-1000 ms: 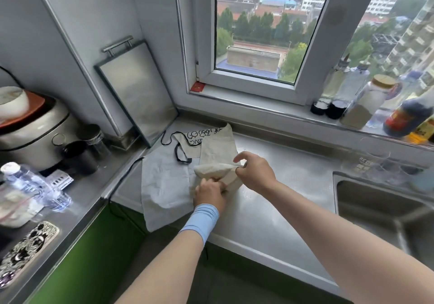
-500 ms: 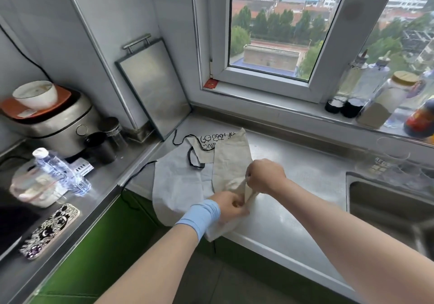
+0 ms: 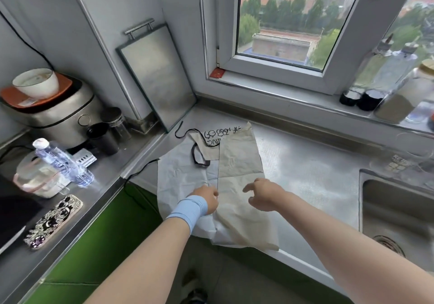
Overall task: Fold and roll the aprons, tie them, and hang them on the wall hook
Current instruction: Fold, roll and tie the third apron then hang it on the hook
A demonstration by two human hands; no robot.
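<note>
A beige apron [image 3: 239,162], folded lengthwise, lies flat on a pale grey apron [image 3: 178,177] on the steel counter [image 3: 305,174]. Both lower ends hang over the counter's front edge. Black straps [image 3: 199,159] loop near the printed bib at the far end. My left hand [image 3: 209,199], with a blue wristband, has its fingers curled at the beige apron's left edge and seems to pinch it. My right hand [image 3: 261,193] hovers just over the beige apron's middle with loosely bent fingers, holding nothing.
A sink [image 3: 397,209] lies to the right. A steel tray [image 3: 157,78] leans in the corner. On the left counter are a rice cooker [image 3: 54,111], cups [image 3: 103,137], a water bottle [image 3: 61,160] and a phone [image 3: 54,221]. Bottles [image 3: 387,76] line the windowsill.
The beige apron, bunched into a roll between my hands a second ago, now lies spread out flat. My right hand has let go and lifted off.
</note>
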